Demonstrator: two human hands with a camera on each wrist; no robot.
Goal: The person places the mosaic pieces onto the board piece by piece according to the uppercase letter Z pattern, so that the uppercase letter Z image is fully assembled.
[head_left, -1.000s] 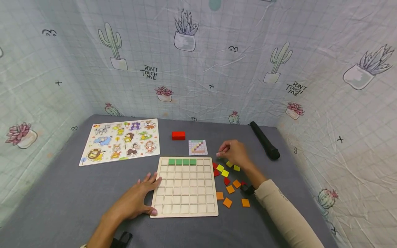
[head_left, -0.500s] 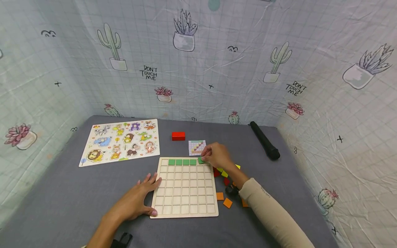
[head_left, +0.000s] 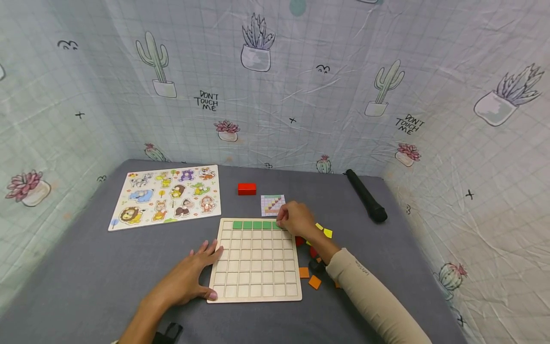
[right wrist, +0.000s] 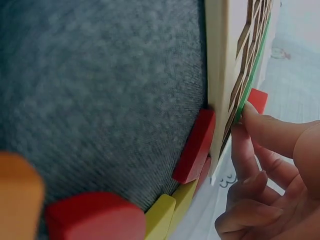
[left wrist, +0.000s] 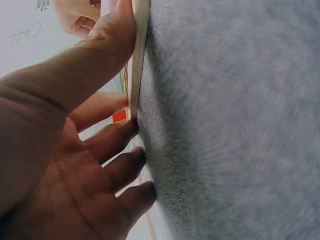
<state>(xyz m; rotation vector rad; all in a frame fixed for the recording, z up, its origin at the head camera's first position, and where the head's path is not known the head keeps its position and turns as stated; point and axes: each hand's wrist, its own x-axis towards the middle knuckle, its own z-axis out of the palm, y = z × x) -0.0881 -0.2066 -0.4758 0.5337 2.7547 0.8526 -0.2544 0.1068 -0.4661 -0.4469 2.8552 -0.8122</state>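
Observation:
A pale wooden grid board (head_left: 255,265) lies on the grey cloth, with several green square tiles (head_left: 247,225) in its far row. My right hand (head_left: 297,220) is at the board's far right part, thumb and fingertips pinching a green tile (head_left: 276,225) at the right end of that row. In the right wrist view this tile lies low in line with the others. My left hand (head_left: 185,279) rests at the board's left side, fingers spread, with thumb and fingertips touching its edge.
Right of the board lie loose orange tiles (head_left: 315,283), yellow tiles (head_left: 328,233) and red pieces (right wrist: 196,147), partly behind the right arm. Behind it are a small pattern card (head_left: 271,205) and a red block (head_left: 247,189). An animal puzzle board (head_left: 167,197) and a black microphone (head_left: 365,196) flank them.
My right hand has come left from beside the loose pieces to the board's far row, bringing a green tile, now lowered beside the other green ones. The left hand has stayed put.

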